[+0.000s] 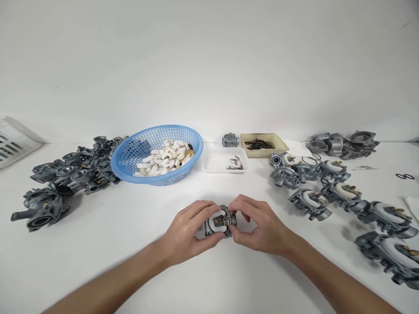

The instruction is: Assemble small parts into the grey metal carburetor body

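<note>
A grey metal carburetor body [207, 228] with a white U-shaped float [215, 223] on top lies on the white table between my hands. My left hand [191, 226] grips it from the left, fingers along the far edge and thumb along the near edge. On the right side, my right hand [258, 224] holds the body, its thumb and index finger close to the brass and metal parts at the float's open end. Whether a small part sits between those fingertips cannot be made out.
Behind stand a blue basket [157, 179] of white floats, a white tray [212, 169] with small pins and a beige tray [262, 153] with black rings. Carburetor bodies [80, 176] are piled left; several with floats [310, 203] stand right. A white slotted basket [16, 139] is far left.
</note>
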A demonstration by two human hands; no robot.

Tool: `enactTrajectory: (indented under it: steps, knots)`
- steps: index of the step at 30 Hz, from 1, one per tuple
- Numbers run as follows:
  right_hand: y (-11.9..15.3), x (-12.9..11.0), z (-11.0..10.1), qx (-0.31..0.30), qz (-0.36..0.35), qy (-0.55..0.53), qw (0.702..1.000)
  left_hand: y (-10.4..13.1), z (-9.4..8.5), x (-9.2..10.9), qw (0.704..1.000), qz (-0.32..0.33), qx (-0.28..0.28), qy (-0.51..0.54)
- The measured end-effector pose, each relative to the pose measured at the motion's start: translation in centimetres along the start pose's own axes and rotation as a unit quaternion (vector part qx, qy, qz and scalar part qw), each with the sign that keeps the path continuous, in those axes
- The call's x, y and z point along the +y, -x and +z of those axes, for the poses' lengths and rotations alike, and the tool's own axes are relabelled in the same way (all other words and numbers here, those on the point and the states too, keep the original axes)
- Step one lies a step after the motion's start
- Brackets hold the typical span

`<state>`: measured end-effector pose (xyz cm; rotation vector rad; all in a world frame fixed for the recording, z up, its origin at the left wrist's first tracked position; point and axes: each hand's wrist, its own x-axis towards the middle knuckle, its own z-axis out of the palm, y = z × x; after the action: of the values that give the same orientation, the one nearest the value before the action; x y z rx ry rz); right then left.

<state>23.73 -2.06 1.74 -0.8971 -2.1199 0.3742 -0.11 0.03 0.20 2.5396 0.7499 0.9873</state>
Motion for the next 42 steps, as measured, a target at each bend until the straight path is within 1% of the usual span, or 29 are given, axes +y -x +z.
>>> enactTrajectory:
  steps: [6,10,12,15,19,22,26,37,39,42]
  knots:
    - [0.3,0.1,0.1,-0.009,0.016,-0.004,1.000,0.0,-0.1,0.0,1.000,0.000,-0.002,0.007]
    - [0.8,0.3,-0.1,-0.035,0.068,-0.020,0.997,0.0,0.0,0.1,1.000,-0.004,-0.008,0.013]
    - [0.9,0.3,-0.2,-0.051,0.093,-0.041,0.993,-0.1,0.0,0.1,1.000,-0.004,-0.009,0.013]
    - [0.7,0.3,-0.4,-0.066,0.110,-0.084,0.988,-0.1,0.0,0.1,1.000,-0.007,-0.009,0.015]
    - [0.3,0.1,-0.6,-0.082,0.157,-0.144,0.974,0.1,-0.1,0.0,0.999,-0.019,-0.013,0.022]
    - [0.1,0.0,-0.8,-0.098,0.178,-0.170,0.964,0.1,-0.1,-0.1,0.999,-0.027,-0.016,0.029]
    - [0.0,0.0,-0.9,-0.098,0.184,-0.171,0.963,0.0,-0.1,-0.1,0.999,-0.035,-0.018,0.038]
    - [0.1,0.0,-0.7,-0.081,0.141,-0.175,0.971,0.1,-0.1,0.0,1.000,-0.023,-0.005,0.021]
    - [0.1,0.0,-0.6,-0.083,0.146,-0.177,0.970,0.1,-0.1,0.0,1.000,-0.023,-0.004,0.018]
    - [0.0,-0.1,-0.6,-0.091,0.174,-0.182,0.964,0.0,-0.1,0.1,1.000,-0.012,-0.004,0.009]
